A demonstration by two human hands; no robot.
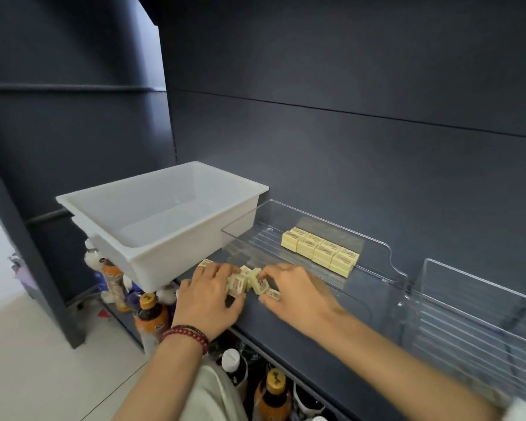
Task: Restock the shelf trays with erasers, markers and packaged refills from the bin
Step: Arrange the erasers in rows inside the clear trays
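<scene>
A loose heap of pale yellow erasers (246, 282) lies on the dark shelf, just in front of the clear tray (377, 247). My left hand (207, 296) curls around the heap's left side, and my right hand (292, 291) pinches erasers on its right side. One eraser (205, 263) lies apart behind my left fingers. Inside the clear tray, several erasers (319, 250) stand in a neat block. The white bin (164, 220) sits at the shelf's left end and looks empty from here.
A second clear tray (474, 314) stands to the right on the shelf (301, 335). Bottles with orange and white caps (149, 314) crowd the lower shelf under the bin and below my arms. A dark back panel rises behind everything.
</scene>
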